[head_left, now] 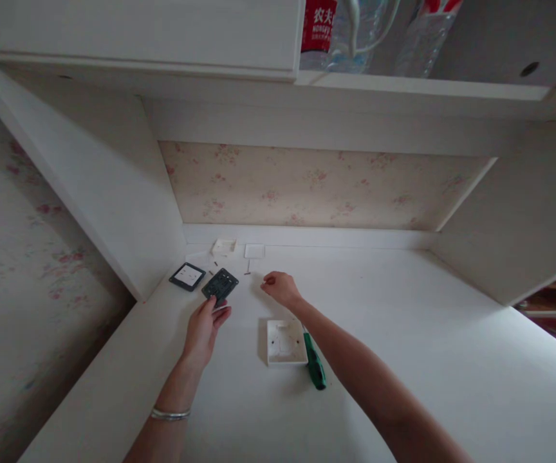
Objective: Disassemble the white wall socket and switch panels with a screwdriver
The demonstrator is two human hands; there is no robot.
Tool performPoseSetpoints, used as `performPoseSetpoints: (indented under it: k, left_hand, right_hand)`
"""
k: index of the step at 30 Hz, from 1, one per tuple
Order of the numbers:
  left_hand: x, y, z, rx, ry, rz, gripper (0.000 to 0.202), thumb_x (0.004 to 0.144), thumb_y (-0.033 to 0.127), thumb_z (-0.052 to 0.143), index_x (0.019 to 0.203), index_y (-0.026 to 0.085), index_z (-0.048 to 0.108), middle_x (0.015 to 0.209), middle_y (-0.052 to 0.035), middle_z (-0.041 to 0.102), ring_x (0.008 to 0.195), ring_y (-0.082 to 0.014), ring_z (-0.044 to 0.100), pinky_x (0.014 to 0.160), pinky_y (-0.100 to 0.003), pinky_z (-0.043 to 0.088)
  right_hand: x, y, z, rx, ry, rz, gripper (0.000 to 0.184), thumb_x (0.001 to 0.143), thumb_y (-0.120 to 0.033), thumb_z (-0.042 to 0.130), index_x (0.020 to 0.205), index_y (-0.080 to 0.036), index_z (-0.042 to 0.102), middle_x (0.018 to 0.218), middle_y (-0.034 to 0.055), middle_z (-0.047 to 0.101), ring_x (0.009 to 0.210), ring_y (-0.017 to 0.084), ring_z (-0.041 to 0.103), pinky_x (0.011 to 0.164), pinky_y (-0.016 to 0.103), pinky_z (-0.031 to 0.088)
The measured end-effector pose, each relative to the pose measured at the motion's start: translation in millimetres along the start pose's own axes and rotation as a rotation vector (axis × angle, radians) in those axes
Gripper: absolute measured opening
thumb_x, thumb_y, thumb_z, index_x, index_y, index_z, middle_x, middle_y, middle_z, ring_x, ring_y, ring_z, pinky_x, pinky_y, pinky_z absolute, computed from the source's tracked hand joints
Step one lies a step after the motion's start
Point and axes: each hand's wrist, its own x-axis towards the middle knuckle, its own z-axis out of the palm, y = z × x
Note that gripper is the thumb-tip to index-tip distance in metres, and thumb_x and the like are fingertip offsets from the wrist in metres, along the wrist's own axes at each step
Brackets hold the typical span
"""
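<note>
My left hand (204, 329) pinches the near edge of a dark switch module (220, 285) and holds it just above the white desk (403, 347). My right hand (280, 287) rests further back with its fingers curled together; what they hold, if anything, is too small to make out. A small screw (248, 272) lies just left of it. Between my forearms sits a white square mounting box (286, 343), open side up. A green-handled screwdriver (315, 365) lies against its right side, partly under my right arm.
A dark-framed switch plate (187, 276) lies at the back left. Two white cover pieces (223, 245) (254, 251) rest by the back wall. White side panels close in the desk left and right. Water bottles (336, 32) stand on the shelf above.
</note>
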Motion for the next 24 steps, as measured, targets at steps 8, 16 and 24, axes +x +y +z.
performPoseSetpoints:
  k: [8, 16, 24]
  left_hand:
    - [9, -5, -3.5, 0.107, 0.014, -0.054, 0.012, 0.086, 0.018, 0.052, 0.085, 0.010, 0.061, 0.079, -0.0085, 0.065, 0.061, -0.0125, 0.065, 0.064, -0.029, 0.057]
    - [10, -3, -3.0, 0.160, 0.021, -0.044, 0.013, 0.084, 0.022, 0.054, 0.086, 0.011, 0.060, 0.079, -0.0085, 0.065, 0.056, -0.0120, 0.063, 0.061, -0.029, 0.057]
    - [7, -23, 23.2, 0.376, -0.134, -0.014, 0.024, 0.080, 0.034, 0.057, 0.087, 0.012, 0.061, 0.077, -0.0062, 0.066, 0.049, -0.0108, 0.060, 0.053, -0.026, 0.054]
  right_hand:
    - [39, -17, 33, -0.135, -0.119, 0.024, 0.020, 0.067, -0.025, 0.067, 0.086, -0.019, 0.071, 0.087, 0.0051, 0.071, 0.083, 0.020, 0.063, 0.074, 0.026, 0.043]
    - [5, -16, -7, -0.008, -0.210, -0.070, 0.021, 0.081, -0.032, 0.053, 0.085, -0.021, 0.071, 0.071, -0.0009, 0.069, 0.058, 0.011, 0.060, 0.058, 0.021, 0.041]
    - [-110, 0, -86, 0.084, -0.343, -0.184, 0.026, 0.075, -0.045, 0.059, 0.082, -0.025, 0.073, 0.055, -0.0024, 0.063, 0.044, 0.011, 0.052, 0.045, 0.020, 0.032]
